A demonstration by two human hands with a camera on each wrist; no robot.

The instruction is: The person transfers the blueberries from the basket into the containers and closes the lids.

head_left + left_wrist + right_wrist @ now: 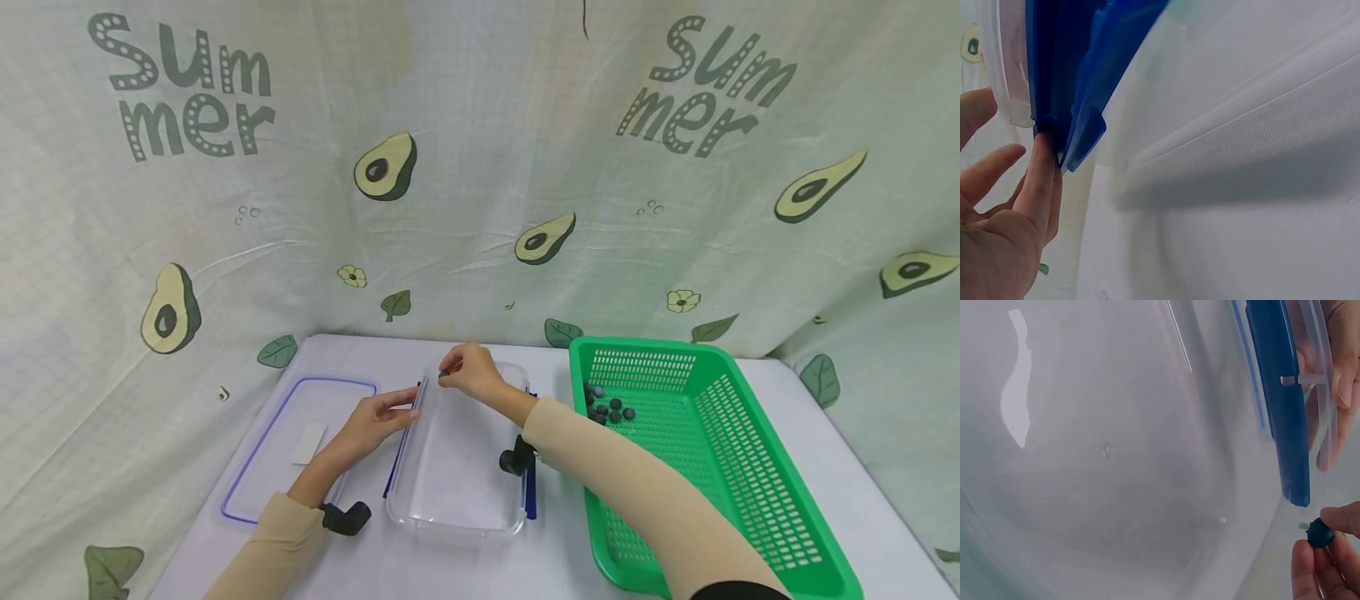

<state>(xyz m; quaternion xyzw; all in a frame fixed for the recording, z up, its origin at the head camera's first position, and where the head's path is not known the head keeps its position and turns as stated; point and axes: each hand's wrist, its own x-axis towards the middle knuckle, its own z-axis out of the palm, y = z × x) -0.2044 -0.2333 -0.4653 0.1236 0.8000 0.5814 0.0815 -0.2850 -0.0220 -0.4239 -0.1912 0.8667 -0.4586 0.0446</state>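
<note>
A clear rectangular food container (461, 500) with blue side flaps stands uncovered in the middle of the table. My right hand (472, 372) is over its far left part and pinches a dark blueberry (1320, 533) between thumb and fingers. A small pale tip sticks out of the berry. At the container's left rim is my left hand (378, 421), its fingers mostly straight. In the left wrist view, one fingertip touches the blue flap (1079, 75). More blueberries (615, 416) lie in the left part of the green basket (795, 433).
The blue-edged clear lid (288, 383) lies flat at the left, with a white label (308, 443) on it. A printed cloth (465, 167) hangs behind the table. The green basket's high rim stands close to the container's right side.
</note>
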